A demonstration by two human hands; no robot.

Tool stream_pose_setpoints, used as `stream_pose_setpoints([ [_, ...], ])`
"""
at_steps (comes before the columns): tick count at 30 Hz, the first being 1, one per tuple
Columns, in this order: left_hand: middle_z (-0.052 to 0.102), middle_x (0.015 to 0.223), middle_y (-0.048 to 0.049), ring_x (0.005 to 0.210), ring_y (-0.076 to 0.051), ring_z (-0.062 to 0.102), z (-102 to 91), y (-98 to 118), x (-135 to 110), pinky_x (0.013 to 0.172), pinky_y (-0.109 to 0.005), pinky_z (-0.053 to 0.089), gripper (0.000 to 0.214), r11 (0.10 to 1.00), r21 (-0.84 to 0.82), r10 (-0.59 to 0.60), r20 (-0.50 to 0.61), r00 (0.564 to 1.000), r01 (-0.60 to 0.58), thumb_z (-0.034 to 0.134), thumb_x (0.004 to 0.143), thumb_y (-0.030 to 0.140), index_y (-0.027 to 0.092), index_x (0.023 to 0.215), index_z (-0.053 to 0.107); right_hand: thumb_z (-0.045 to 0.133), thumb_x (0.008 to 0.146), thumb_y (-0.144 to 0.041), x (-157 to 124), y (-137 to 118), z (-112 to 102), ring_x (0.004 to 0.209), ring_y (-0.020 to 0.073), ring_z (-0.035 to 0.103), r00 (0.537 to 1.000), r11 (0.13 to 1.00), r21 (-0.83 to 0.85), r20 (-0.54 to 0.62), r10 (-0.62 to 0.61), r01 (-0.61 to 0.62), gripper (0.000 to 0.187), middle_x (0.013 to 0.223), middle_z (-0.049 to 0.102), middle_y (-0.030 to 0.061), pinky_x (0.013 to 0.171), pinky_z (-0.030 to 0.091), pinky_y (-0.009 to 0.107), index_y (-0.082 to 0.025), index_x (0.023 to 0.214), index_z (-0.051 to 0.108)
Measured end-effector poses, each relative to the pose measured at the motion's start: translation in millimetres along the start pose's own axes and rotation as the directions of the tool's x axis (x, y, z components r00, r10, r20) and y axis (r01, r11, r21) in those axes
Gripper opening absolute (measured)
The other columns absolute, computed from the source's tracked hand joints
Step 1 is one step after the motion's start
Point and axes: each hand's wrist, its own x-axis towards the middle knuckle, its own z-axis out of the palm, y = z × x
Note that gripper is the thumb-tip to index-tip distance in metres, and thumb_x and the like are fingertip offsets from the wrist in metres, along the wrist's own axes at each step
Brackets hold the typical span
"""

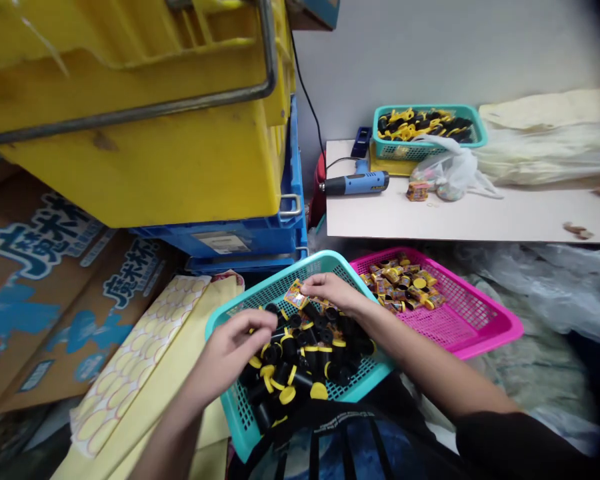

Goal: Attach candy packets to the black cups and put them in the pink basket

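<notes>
A teal plastic basket [237,413] tilts against the person's dark shirt [360,447], seemingly to bring its black-and-yellow capped cylinders [300,353] within reach. The left hand [233,353] curls over them and the right hand [333,291] touches a printed packet [296,295] at the far rim, neither grip clearly clenched or released

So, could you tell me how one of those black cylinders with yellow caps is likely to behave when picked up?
The black cylinder looks like stiff moulded plastic, so probably light for its size. Its glossy round body may feel slippery. Those lying on their sides in the teal basket seem apt to roll.
</notes>
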Motion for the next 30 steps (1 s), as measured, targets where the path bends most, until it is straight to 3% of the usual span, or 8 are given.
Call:
stream_pose_setpoints([
  [6, 0.067, 0.077, -0.0006, 0.072, -0.013, 0.064, 55.9, -19, 41, 0.067, -0.024, 0.052, 0.037, 0.938, -0.324, -0.171, -0.125, 0.977, 0.123, 0.082, 0.060, 0.030, 0.015, 0.090, 0.066, 0.072, 0.068, -0.057, -25, -12, 4, 0.070, 0.0116, 0.056, 0.999, 0.886, 0.461, 0.050, 0.022, -0.042, 0.048, 0.078, 0.064, 0.0040, 0.067, 0.043, 0.022, -0.011, 0.081, 0.063],
  [8, 0.065, 0.069, 0.0010, 0.064, -0.009, 0.060, 64.7, -22, 45, 0.062, -0.020, 0.049, 0.030, 0.925, -0.358, -0.187, -0.133, 0.973, 0.129, 0.082, 0.061, 0.030, 0.014, 0.079, 0.064, 0.074, 0.067, -0.056, -28, -13, 8, 0.068, 0.0096, 0.053, 0.998, 0.812, 0.581, 0.046, 0.038, -0.058, 0.049, 0.080, 0.062, 0.0021, 0.064, 0.039, 0.021, -0.013, 0.087, 0.063],
  [11, 0.065, 0.071, 0.0014, 0.063, -0.009, 0.061, 67.7, -24, 43, 0.062, -0.021, 0.050, 0.031, 0.899, -0.410, -0.223, -0.128, 0.967, 0.153, 0.077, 0.067, 0.038, 0.016, 0.078, 0.057, 0.071, 0.071, -0.058, -26, -10, 14, 0.067, 0.0087, 0.050, 0.998, 0.789, 0.612, 0.039, 0.048, -0.062, 0.049, 0.079, 0.060, 0.0005, 0.065, 0.038, 0.020, -0.013, 0.087, 0.061],
  [15, 0.064, 0.065, 0.0032, 0.060, -0.009, 0.061, 64.5, -22, 39, 0.062, -0.021, 0.050, 0.036, 0.850, -0.485, -0.272, -0.068, 0.960, 0.206, 0.080, 0.063, 0.031, 0.017, 0.077, 0.051, 0.053, 0.080, -0.067, -18, -9, 14, 0.069, 0.0113, 0.050, 0.998, 0.933, 0.359, -0.062, -0.006, 0.028, 0.055, 0.073, 0.056, 0.0013, 0.066, 0.038, 0.022, -0.013, 0.075, 0.056],
  [19, 0.064, 0.063, 0.0057, 0.053, -0.008, 0.059, 56.2, -22, 42, 0.056, -0.018, 0.048, 0.051, 0.898, -0.413, -0.239, -0.168, 0.957, 0.152, 0.081, 0.061, 0.025, 0.018, 0.102, 0.053, 0.017, 0.099, -0.055, -9, -14, 6, 0.079, 0.0143, 0.054, 0.994, 0.996, -0.092, -0.107, -0.022, 0.012, 0.060, 0.081, 0.059, 0.0047, 0.073, 0.040, 0.024, -0.014, 0.081, 0.057],
  [22, 0.065, 0.064, 0.0048, 0.055, -0.008, 0.060, 50.5, -26, 43, 0.058, -0.019, 0.050, 0.050, 0.953, -0.288, -0.173, -0.252, 0.952, 0.097, 0.078, 0.064, 0.026, 0.017, 0.108, 0.057, 0.041, 0.096, -0.045, -6, -11, 10, 0.095, 0.0230, 0.056, 0.993, 0.920, -0.374, -0.086, 0.087, -0.113, 0.037, 0.096, 0.062, 0.0118, 0.082, 0.040, 0.031, -0.013, 0.101, 0.059],
  [24, 0.068, 0.068, 0.0016, 0.058, -0.010, 0.062, 48.8, -30, 41, 0.059, -0.020, 0.051, 0.036, 0.969, -0.230, -0.146, -0.257, 0.955, 0.087, 0.075, 0.065, 0.026, 0.015, 0.098, 0.065, 0.063, 0.083, -0.038, -5, -7, 16, 0.099, 0.0297, 0.056, 0.988, 0.878, -0.455, -0.049, 0.144, -0.151, 0.037, 0.099, 0.062, 0.0172, 0.082, 0.041, 0.035, -0.010, 0.108, 0.058],
  [30, 0.075, 0.085, -0.0053, 0.074, -0.016, 0.069, 48.1, -31, 33, 0.069, -0.026, 0.056, 0.022, 0.975, -0.186, -0.161, -0.230, 0.960, 0.119, 0.070, 0.069, 0.025, 0.016, 0.088, 0.074, 0.059, 0.084, -0.028, -4, 2, 25, 0.109, 0.0293, 0.054, 0.985, 0.848, -0.530, 0.131, 0.109, -0.023, 0.040, 0.115, 0.058, 0.0163, 0.088, 0.041, 0.035, -0.014, 0.121, 0.053],
])
